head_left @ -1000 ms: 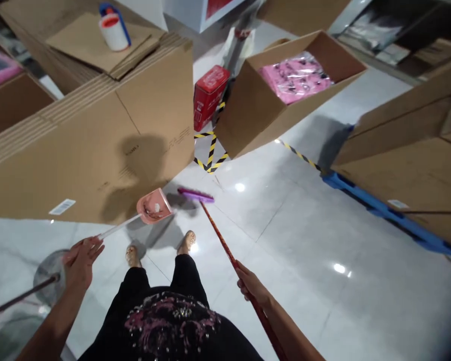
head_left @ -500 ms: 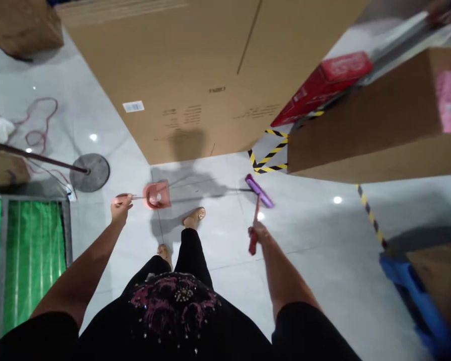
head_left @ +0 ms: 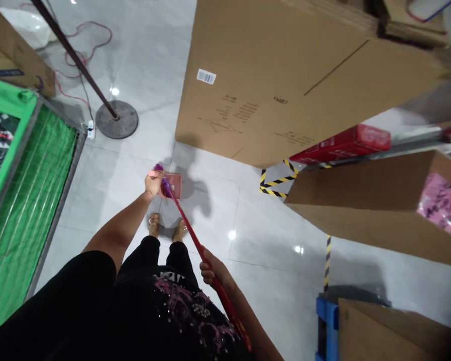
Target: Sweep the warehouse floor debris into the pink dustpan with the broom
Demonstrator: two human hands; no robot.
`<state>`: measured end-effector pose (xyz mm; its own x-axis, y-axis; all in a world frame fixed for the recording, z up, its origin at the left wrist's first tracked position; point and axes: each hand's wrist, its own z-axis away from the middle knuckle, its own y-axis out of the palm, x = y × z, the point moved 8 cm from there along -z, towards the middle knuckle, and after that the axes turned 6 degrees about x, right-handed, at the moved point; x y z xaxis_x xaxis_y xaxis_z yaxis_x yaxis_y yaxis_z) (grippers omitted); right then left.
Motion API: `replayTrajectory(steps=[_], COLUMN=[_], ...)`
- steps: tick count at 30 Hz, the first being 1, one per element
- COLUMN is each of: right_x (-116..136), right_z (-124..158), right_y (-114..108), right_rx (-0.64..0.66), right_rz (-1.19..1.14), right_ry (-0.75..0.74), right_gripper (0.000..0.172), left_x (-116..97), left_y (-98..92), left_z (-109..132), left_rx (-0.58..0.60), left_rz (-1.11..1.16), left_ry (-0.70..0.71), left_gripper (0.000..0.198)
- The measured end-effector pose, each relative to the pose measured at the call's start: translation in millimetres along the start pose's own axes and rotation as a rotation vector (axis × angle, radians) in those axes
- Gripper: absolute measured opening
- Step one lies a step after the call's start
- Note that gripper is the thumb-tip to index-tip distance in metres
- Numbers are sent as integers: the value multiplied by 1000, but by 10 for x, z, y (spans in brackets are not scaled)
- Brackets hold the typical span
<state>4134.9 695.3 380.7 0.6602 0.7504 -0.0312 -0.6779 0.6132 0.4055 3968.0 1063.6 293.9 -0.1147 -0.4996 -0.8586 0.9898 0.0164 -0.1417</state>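
Observation:
My left hand [head_left: 153,184] is closed around the handle end of a pink dustpan [head_left: 177,186], whose pan shows just to the right of the hand. A broom with a red stick [head_left: 188,224] and purple head [head_left: 166,187] reaches across from the lower right. Its head overlaps the dustpan and sits close beside my left fingers; whether they touch it I cannot tell. My right hand [head_left: 215,268] is wrapped around the red stick near my waist, and the stick's upper end runs back along my forearm. Small pale bits lie in the pan.
A large cardboard box [head_left: 244,65] stands ahead. To the right are a red box [head_left: 334,145], another carton [head_left: 361,195], striped floor tape [head_left: 274,193] and a blue pallet [head_left: 326,321]. On the left stand a pole with a round base [head_left: 126,128] and a green mesh-sided bin [head_left: 41,195].
The broom has swung from the floor on the right to the dustpan on the left. My right hand came nearer my body. My feet now stand side by side, and the view has turned.

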Motion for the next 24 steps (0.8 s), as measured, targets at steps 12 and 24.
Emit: replayTrajectory(steps=[12,24], right_x=[668,387], right_z=[356,-697], right_y=[-967,-724], right_rx=[-228,-347], right_rz=[449,835], right_ry=[-164,-158], right_gripper=[36,15], left_x=[851,2059], left_y=[-1703,-3083], left_z=[1618,3479], left_rx=[-332,-733], left_rz=[251,370], left_ry=[-33,-146], left_gripper=[58,55])
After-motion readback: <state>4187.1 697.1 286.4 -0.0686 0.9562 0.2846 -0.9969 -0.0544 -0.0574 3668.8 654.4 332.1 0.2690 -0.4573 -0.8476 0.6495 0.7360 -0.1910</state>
